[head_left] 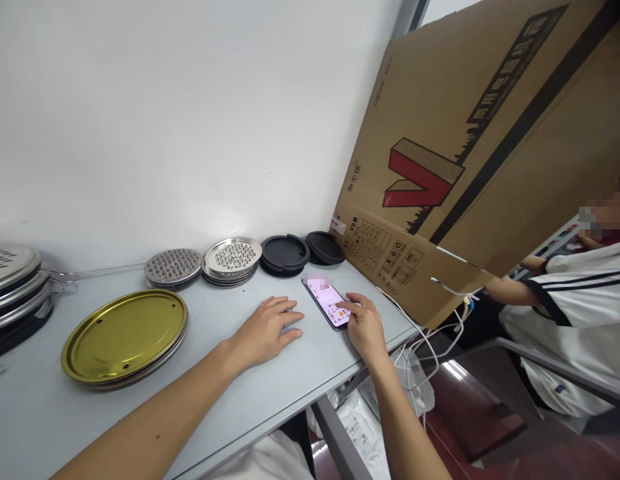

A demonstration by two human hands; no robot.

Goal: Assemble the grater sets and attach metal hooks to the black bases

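Honestly a pretty comfy setup for poking at a screen: the phone [326,300] lies flat and face up on the worktop [267,400], just ahead and to the left of the person's right hand [364,327], with the left hand [267,327] off on its other side. The right hand isn't gripping anything; its fingers are loosely stretched out over the lower part of the screen, though it's hard to tell if a fingertip is really touching or only hovering. The left hand is released too, palm down with the fingers spread, apart from the phone. To do the tapping well, one finger should do the work and the rest should be lifted clear, since a trailing thumb or knuckle could easily set off a stray press. Light touches would be best, as nothing is pinning the phone and a hard swipe might make it slide; the left hand could steady its near edge if that's a bother. Beyond the hands, the black discs [284,255] and the grater discs [234,256] leave decent elbow room. The cardboard box [420,220] stands close beyond the right hand, so bigger swipes are probably safer kept over the screen.
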